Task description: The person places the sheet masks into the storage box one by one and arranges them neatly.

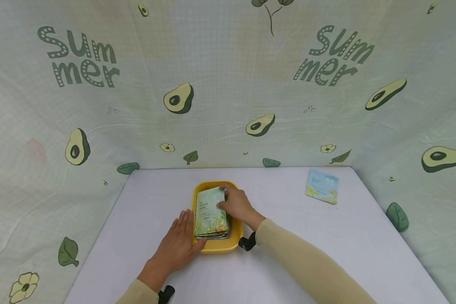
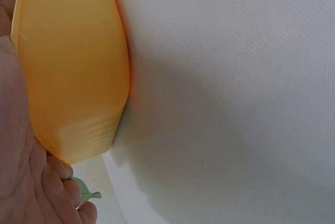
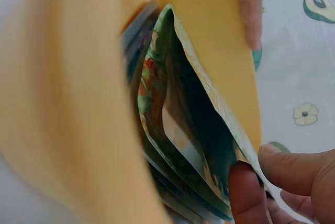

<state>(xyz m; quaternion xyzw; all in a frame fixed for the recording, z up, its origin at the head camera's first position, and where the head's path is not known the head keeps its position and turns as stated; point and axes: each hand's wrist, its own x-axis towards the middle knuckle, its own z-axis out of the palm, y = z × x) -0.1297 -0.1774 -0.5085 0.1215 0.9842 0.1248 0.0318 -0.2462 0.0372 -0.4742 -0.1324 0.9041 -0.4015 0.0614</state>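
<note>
A yellow plastic tray [image 1: 221, 246] holds a stack of flat printed packets. On top is a pale green packet [image 1: 210, 209] with a flower print along its lower edge. My right hand [image 1: 238, 205] reaches over the tray's right rim and pinches the top packet's right edge. In the right wrist view, thumb and fingers grip this packet [image 3: 209, 90], its edge lifted off the packets underneath [image 3: 180, 164]. My left hand [image 1: 180, 246] lies against the tray's left side, fingers straight and thumb [image 1: 199, 245] at the near left corner. The left wrist view shows the tray's outer wall [image 2: 73, 72] beside the palm.
A light blue packet [image 1: 322, 186] lies on the white table [image 1: 289, 202] at the back right. Behind the table and along both sides hangs a cloth [image 1: 220, 139] printed with avocados and leaves. Dark wrist cameras sit on both wrists, the right one [image 1: 248, 242] close to the tray.
</note>
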